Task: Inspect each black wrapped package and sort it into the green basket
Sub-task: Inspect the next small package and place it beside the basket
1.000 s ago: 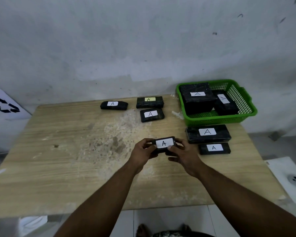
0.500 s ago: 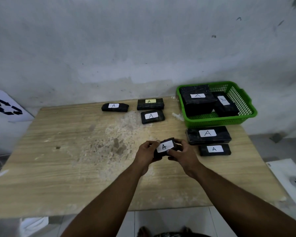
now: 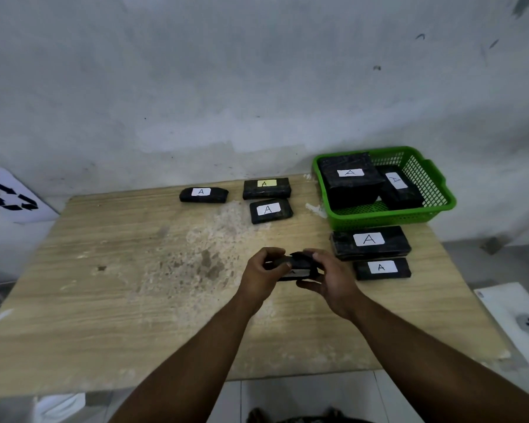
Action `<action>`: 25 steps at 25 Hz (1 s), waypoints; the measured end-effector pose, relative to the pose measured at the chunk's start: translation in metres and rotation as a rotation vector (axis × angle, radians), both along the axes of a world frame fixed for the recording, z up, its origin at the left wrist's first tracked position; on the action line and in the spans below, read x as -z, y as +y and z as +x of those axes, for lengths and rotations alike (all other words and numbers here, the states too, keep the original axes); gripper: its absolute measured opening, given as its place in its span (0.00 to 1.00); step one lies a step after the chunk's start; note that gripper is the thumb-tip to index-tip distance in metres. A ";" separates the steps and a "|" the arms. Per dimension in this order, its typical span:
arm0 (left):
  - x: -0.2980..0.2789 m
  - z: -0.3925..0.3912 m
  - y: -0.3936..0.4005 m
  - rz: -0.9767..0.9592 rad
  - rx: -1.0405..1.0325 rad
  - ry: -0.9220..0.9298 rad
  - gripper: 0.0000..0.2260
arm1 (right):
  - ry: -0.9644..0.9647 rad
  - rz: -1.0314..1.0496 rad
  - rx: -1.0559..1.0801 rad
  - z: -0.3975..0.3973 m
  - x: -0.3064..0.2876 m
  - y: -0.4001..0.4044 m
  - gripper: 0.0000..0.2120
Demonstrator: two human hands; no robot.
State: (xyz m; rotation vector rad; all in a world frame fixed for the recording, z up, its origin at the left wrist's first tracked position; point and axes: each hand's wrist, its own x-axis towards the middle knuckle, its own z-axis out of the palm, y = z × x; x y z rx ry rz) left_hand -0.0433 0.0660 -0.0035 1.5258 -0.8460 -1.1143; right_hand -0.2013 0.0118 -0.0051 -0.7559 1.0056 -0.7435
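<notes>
— Both hands share the grip: the left hand (image 3: 264, 274) and the right hand (image 3: 330, 277) curl their fingers around one small black package (image 3: 298, 265), held just above the desk (image 3: 135, 300) near its middle.

— Can you read its label?

— Barely. The package is tipped, and only a sliver of white label shows beneath it, between the thumbs; the writing is hidden.

— And the room?

— A stained grey wall (image 3: 226, 87) behind, and a pale wood-grain desk with a worn, chalky patch. A white sheet with a black recycling symbol (image 3: 11, 198) sits at far left.

— The green basket?

— The green basket (image 3: 434, 209) sits at the desk's far right corner, holding two packages marked "A". Two more "A" packages lie just in front of it, three at the far edge; one of those has a yellow label (image 3: 266, 183).
</notes>
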 end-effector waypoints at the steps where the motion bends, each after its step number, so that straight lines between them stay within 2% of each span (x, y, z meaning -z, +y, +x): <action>1: 0.000 0.000 0.000 -0.020 0.016 -0.031 0.10 | 0.009 -0.009 0.010 0.000 0.000 0.000 0.11; 4: 0.002 -0.001 0.001 -0.030 0.027 -0.020 0.07 | 0.053 -0.051 0.033 0.002 0.000 0.000 0.12; 7: 0.001 0.003 0.001 0.051 -0.038 0.198 0.07 | 0.070 -0.072 0.033 0.001 0.001 -0.002 0.13; 9: 0.001 0.006 0.002 0.104 -0.052 0.251 0.08 | 0.079 -0.075 0.031 0.000 0.002 -0.004 0.14; 14: 0.000 0.007 0.004 0.102 -0.066 0.245 0.08 | 0.087 -0.096 0.023 0.000 0.001 -0.004 0.14; 17: -0.002 0.006 0.004 0.132 -0.056 0.328 0.08 | 0.100 -0.136 0.008 0.000 0.001 -0.003 0.14; 25: 0.000 0.004 0.002 0.097 -0.055 0.281 0.09 | 0.110 -0.217 -0.042 -0.004 0.009 0.001 0.10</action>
